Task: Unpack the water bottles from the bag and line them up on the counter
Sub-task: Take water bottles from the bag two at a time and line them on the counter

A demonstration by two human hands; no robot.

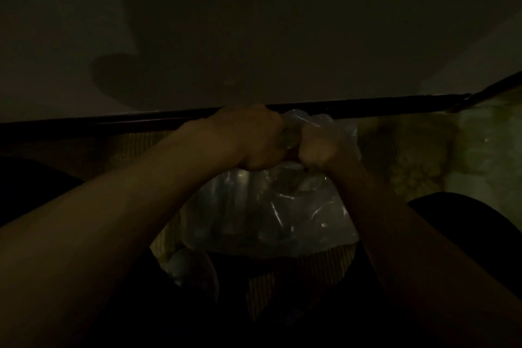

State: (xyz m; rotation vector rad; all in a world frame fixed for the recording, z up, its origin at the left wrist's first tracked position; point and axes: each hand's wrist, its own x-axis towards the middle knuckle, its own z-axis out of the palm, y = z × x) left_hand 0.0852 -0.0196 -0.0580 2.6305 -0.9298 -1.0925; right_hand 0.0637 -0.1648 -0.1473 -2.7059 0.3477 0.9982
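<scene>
The scene is very dim, so only coarse shapes can be read. A clear, crinkled plastic bag (271, 212) is seen low in the middle of the view, between the two forearms, resting on what appears to be a pale striped woven mat (310, 265) rather than on any tabletop. Its gathered neck (308, 121) is drawn up to the hands, just in front of a long dark horizontal bar (381, 106). Faint upright glints inside the bag are judged to be the water bottles, though no single bottle can be made out and none is yet unpacked.

The step in hand is judged to be the opening of the bag's knotted or twisted top. It is best done by pulling the two bunches of film apart steadily at the knot itself, not lower down, so that the thin plastic is not torn and the bottles are not tipped out. The load should be kept resting on the mat while the neck is worked.

The left hand (254, 141) is closed in a fist around the bunched plastic of the neck. The right hand (319, 150) is likewise clenched on the same bunch, knuckle to knuckle with the left, the two touching. No fingers are spread.
</scene>
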